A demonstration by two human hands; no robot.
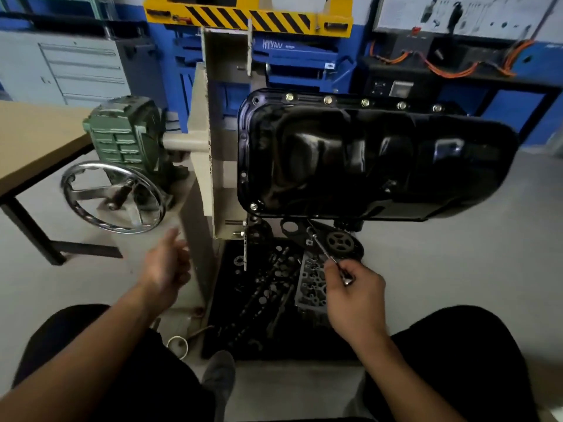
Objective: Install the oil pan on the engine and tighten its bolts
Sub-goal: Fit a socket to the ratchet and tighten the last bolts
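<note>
Sitting in the middle of my view, the black oil pan (374, 156) faces me with its bulged side out, mounted beside the beige stand (201, 153) at its 9 o'clock. A row of bolts (328, 100) stands in the flange along its 12 o'clock edge, and one more bolt (253, 206) shows at the 7 o'clock corner.

At 6 o'clock from the pan, my right hand (353, 296) is curled round the handle of a slim metal tool (327, 254). The shaft slants up toward 11 o'clock and its tip ends just under the pan's lower flange. I cannot tell whether it sits on a bolt. A spoked pulley (339, 242) hangs just beside the shaft.

My left hand (167, 266) is at 8 o'clock from the pan, well apart from the right one, with its fingers loose and nothing in it. It is blurred.

Below the pan, at 6 o'clock, a dark mat (225, 300) on the floor carries scattered engine parts. Beyond the stand at 9 o'clock are a green gearbox (128, 132) and a chrome handwheel (112, 196), and further out lies a brown table (30, 141).
</note>
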